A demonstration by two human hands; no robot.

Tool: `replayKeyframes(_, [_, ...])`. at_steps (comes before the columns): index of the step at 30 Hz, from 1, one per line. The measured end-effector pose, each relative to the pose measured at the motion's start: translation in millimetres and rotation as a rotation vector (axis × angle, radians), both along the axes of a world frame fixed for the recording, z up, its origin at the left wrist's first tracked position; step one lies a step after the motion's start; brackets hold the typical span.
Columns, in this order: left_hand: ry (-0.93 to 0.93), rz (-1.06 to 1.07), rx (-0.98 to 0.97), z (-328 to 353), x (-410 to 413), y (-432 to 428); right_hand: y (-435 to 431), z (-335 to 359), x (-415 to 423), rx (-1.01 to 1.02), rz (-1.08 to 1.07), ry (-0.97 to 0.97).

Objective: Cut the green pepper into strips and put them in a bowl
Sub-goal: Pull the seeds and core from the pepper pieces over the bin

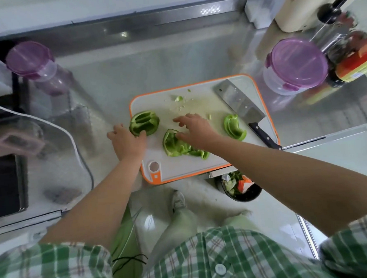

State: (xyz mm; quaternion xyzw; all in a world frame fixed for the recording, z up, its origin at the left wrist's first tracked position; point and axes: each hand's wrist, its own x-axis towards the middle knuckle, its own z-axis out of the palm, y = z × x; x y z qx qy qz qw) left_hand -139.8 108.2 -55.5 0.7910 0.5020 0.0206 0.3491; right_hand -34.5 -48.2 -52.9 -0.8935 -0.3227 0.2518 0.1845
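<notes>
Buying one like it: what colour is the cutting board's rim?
The rim is orange; head view.

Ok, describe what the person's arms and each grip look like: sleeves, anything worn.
Both arms are bare from the sleeves down. The left sleeve and right sleeve are short, in a green-and-white plaid with thin reddish lines, part of a buttoned shirt. The left grip and right grip wear no gloves; no watch, band or ring shows.

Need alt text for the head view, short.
A person's left hand touches the left green pepper piece and the right hand presses the middle pepper piece on a cutting board; the right pepper piece and a cleaver lie untouched.
</notes>
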Motion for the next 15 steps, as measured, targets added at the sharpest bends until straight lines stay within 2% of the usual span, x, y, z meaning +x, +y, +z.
replayKeyframes(3, [-0.113, -0.039, 0.166, 3.8, -10.3, -6.9, 11.2, -7.5, -3.4, -0.114, 0.042, -0.04])
replayKeyframes(5, [-0.113, -0.175, 0.214, 5.2, -13.3, -14.9, 12.5, -9.2, -4.5, -0.096, 0.016, -0.053])
replayKeyframes(8, [-0.057, -0.326, 0.166, 4.7, -13.8, -28.3, 8.5, -7.9, -4.2, 0.022, -0.05, -0.034])
replayKeyframes(11, [-0.025, -0.365, 0.07, 1.3, -9.1, -34.4, 1.4, -3.7, -1.8, 0.118, -0.103, -0.016])
replayKeyframes(15, [-0.045, -0.37, 0.068, 3.3, -0.3, -38.6, -6.5, -1.5, -1.4, 0.2, -0.096, 0.028])
